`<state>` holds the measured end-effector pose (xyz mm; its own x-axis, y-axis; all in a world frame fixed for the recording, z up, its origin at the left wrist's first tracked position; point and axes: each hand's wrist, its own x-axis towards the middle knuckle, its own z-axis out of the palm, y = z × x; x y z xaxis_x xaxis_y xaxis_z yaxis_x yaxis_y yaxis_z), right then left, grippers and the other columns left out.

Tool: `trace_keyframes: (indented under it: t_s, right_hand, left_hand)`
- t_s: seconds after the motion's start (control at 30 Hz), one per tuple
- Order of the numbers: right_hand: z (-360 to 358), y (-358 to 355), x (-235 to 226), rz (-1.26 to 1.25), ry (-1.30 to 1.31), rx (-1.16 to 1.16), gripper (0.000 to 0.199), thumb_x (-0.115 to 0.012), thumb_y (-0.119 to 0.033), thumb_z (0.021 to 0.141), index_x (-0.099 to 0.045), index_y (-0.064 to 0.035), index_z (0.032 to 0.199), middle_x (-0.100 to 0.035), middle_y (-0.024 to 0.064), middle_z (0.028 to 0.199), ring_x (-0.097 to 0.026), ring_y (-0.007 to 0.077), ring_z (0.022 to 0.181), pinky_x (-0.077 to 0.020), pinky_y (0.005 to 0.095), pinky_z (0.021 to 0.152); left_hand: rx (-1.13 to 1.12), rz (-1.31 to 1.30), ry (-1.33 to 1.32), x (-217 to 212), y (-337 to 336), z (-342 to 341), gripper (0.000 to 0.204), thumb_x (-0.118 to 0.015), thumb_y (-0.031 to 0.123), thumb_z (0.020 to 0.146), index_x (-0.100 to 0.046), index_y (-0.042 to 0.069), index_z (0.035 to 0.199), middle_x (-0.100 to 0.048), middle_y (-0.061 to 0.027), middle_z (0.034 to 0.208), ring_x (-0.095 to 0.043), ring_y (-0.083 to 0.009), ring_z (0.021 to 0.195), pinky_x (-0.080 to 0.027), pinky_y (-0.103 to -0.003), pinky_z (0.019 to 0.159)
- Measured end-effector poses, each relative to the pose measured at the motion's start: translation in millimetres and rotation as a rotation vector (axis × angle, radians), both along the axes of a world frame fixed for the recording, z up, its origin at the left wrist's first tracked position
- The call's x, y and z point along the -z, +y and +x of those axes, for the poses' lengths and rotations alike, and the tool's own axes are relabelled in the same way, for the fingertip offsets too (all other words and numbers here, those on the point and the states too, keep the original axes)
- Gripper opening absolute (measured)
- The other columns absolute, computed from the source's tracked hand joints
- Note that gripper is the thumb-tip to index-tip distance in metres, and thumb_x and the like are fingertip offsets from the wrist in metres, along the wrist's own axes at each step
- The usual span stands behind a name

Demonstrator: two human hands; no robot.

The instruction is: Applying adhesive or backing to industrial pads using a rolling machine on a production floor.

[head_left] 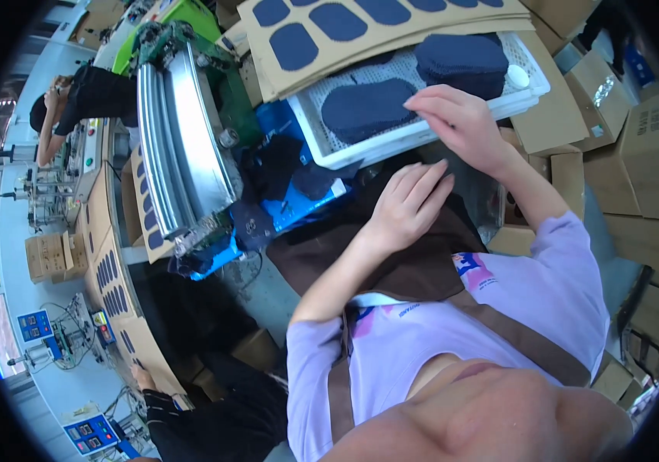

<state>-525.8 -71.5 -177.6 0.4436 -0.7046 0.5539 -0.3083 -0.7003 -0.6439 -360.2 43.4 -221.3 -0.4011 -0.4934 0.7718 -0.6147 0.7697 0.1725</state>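
A white perforated plastic tray (391, 145) stands in front of me with stacked dark blue oval fabric pieces in it. One flat stack (368, 110) lies at its left, and a taller stack (462, 65) at its right. My right hand (462, 127) is over the tray's near edge, fingers stretched toward the flat stack; whether the fingertips touch it I cannot tell. Nothing shows in that hand. My left hand (410, 204) hovers above my brown apron (329, 254), just short of the tray, with fingers extended and nothing visible in them.
Cardboard sheets (283, 81) bearing dark blue ovals overlap the tray's far side. To the left stands a roller machine (191, 146), with dark scraps on blue plastic (298, 204) beside it. Cardboard boxes (641, 158) crowd the right. Another person (102, 92) works at the far left.
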Motion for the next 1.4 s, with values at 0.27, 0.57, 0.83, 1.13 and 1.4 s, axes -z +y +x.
trace_keyframes:
  t_s: [0.27, 0.57, 0.83, 1.13, 1.4]
  right_hand:
    - [-37.3, -81.0, -36.4, -0.326, 0.397, 0.472, 0.027, -0.068, -0.029, 0.091, -0.070, -0.0051, 0.103, -0.069, 0.0066, 0.100, -0.064, 0.0244, 0.086, -0.0519, 0.0336, 0.080]
    - [-114.8, -201.4, -12.6, -0.139, 0.180, 0.836, 0.039, -0.058, -0.030, 0.094, -0.066, -0.0036, 0.121, -0.071, 0.0105, 0.112, -0.067, 0.0255, 0.098, -0.0517, 0.0335, 0.086]
    - [-222.1, -350.9, 46.1, 0.510, 0.377, 0.479, 0.054, -0.051, -0.035, 0.094, -0.058, -0.0023, 0.135, -0.069, 0.0134, 0.113, -0.066, 0.0224, 0.098, -0.0508, 0.0316, 0.084]
    - [-213.0, -387.1, 82.6, 0.620, 0.158, 0.473, 0.046, -0.054, -0.031, 0.095, -0.061, -0.0046, 0.132, -0.070, 0.0094, 0.110, -0.065, 0.0187, 0.096, -0.0506, 0.0281, 0.081]
    - [-217.2, -359.8, 61.8, 0.574, 0.013, 0.411, 0.040, -0.057, -0.028, 0.097, -0.064, -0.0067, 0.130, -0.070, 0.0059, 0.107, -0.065, 0.0155, 0.093, -0.0504, 0.0250, 0.078]
  left_hand:
    - [-0.481, 0.181, 0.111, 1.8, 78.6, 70.5, 0.031, -0.071, -0.006, 0.078, -0.069, -0.004, 0.109, -0.064, -0.0205, 0.123, -0.068, -0.0286, 0.090, -0.056, -0.034, 0.077]
    - [-0.487, 0.207, 0.153, 3.6, 74.7, 75.6, 0.033, -0.069, -0.007, 0.080, -0.068, -0.004, 0.113, -0.063, -0.0194, 0.126, -0.068, -0.0305, 0.094, -0.056, -0.035, 0.081]
    - [-0.540, 0.248, 0.452, -29.6, -37.2, 88.2, 0.056, -0.060, 0.001, 0.082, -0.047, -0.006, 0.136, -0.049, -0.0260, 0.139, -0.050, -0.0393, 0.125, -0.043, -0.044, 0.107]
    - [-0.865, 0.435, 0.384, -21.9, -119.3, 106.6, 0.069, -0.049, 0.030, 0.094, -0.035, -0.019, 0.140, -0.039, -0.0408, 0.143, -0.031, -0.0515, 0.140, -0.014, -0.060, 0.120]
    - [-0.886, 0.314, 0.373, -35.3, -114.7, 107.1, 0.043, -0.054, 0.024, 0.092, -0.055, -0.007, 0.122, -0.058, -0.0279, 0.118, -0.057, -0.0434, 0.111, -0.039, -0.064, 0.102]
